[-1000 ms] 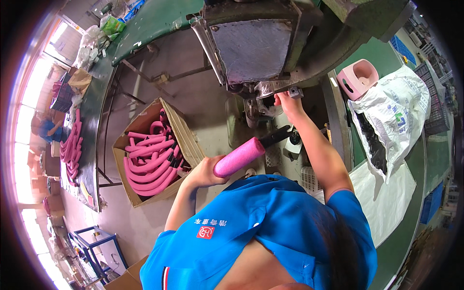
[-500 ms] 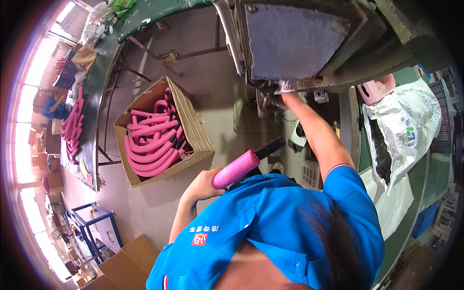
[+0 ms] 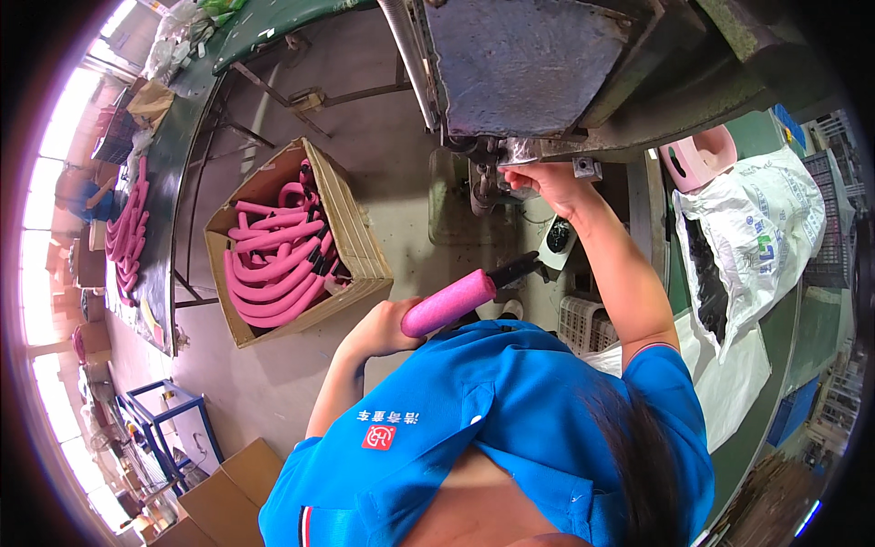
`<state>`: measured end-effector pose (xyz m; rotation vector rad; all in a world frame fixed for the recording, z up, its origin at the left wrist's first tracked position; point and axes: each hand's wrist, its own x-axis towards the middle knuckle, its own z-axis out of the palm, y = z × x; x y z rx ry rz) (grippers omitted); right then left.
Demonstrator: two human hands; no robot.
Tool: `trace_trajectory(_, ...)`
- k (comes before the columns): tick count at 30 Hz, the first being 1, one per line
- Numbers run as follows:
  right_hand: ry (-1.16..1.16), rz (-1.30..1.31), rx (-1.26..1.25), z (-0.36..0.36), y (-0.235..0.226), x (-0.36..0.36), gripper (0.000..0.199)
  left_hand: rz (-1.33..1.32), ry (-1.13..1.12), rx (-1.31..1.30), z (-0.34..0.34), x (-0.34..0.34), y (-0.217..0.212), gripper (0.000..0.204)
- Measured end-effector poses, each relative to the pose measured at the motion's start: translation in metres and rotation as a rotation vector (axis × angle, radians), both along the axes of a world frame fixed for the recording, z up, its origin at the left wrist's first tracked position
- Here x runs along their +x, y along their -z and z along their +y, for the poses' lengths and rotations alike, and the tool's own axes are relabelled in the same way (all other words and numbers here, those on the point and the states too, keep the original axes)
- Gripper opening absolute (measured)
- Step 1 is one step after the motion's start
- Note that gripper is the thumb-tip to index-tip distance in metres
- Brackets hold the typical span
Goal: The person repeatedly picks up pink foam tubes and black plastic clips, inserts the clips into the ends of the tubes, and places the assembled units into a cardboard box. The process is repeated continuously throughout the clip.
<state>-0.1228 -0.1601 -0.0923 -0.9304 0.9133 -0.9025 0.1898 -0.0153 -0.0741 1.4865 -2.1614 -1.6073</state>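
My left hand (image 3: 386,330) is wrapped round a pink foam-covered tube (image 3: 448,302), held in front of my body. From the tube's far end sticks out a black end piece (image 3: 513,271), pointing right and slightly away from me. Under the big machine (image 3: 524,68), my right hand (image 3: 561,187) is raised with its fingers curled in. Its fingertips are beside a shiny, pale fitting (image 3: 519,153) on the machine's underside. Whether they pinch something small there is hidden.
An open carton (image 3: 365,232) full of pink tubes stands on the floor at left. More pink tubes (image 3: 128,228) lie on a green bench beyond. At right are a white sack (image 3: 766,219) with black pieces, a pink container (image 3: 700,157) and a crate (image 3: 583,325).
My right hand has drawn back a little from beneath the machine, so more of its fingers show. The left hand keeps its grip on the pink tube. The whole view has shifted slightly.
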Motion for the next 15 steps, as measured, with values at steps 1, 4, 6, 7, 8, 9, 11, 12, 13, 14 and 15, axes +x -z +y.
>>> trace_trajectory(1,0.016,-0.012,0.023,0.004,-0.006,0.006,0.018,-0.018,0.01,-0.003,0.0,-0.003,-0.002,0.043)
trace_trajectory(4,0.049,-0.014,0.011,0.011,-0.027,0.024,0.012,-0.065,0.026,-0.025,0.003,-0.009,0.001,0.045)
trace_trajectory(6,0.059,0.032,0.007,0.01,-0.022,0.027,0.011,-0.054,0.032,-0.037,0.004,-0.011,0.0,0.047)
trace_trajectory(7,0.065,0.054,0.005,0.009,-0.021,0.027,0.011,-0.049,0.036,-0.043,0.003,-0.012,-0.001,0.048)
trace_trajectory(8,0.061,0.077,-0.029,0.01,-0.021,0.029,0.015,-0.031,0.025,-0.034,0.004,-0.014,-0.006,0.05)
trace_trajectory(9,0.076,0.058,-0.009,0.011,-0.02,0.027,0.016,-0.04,0.032,-0.033,0.005,-0.012,-0.003,0.051)
trace_trajectory(11,0.106,0.017,0.03,0.013,-0.009,0.017,0.019,-0.057,0.046,-0.031,0.007,-0.009,0.005,0.054)
trace_trajectory(12,0.076,0.075,0.014,0.015,-0.003,0.007,0.023,-0.064,0.06,-0.041,0.006,-0.01,0.003,0.055)
trace_trajectory(13,0.06,0.158,-0.087,0.02,0.001,-0.004,0.028,-0.071,0.075,-0.051,0.005,-0.013,-0.001,0.056)
trace_trajectory(14,0.031,0.24,-0.185,0.033,-0.016,-0.005,0.032,-0.079,0.079,-0.056,0.007,-0.014,-0.004,0.058)
trace_trajectory(15,0.012,0.324,-0.284,0.05,-0.03,-0.006,0.036,-0.053,0.097,-0.081,0.006,-0.016,-0.006,0.059)
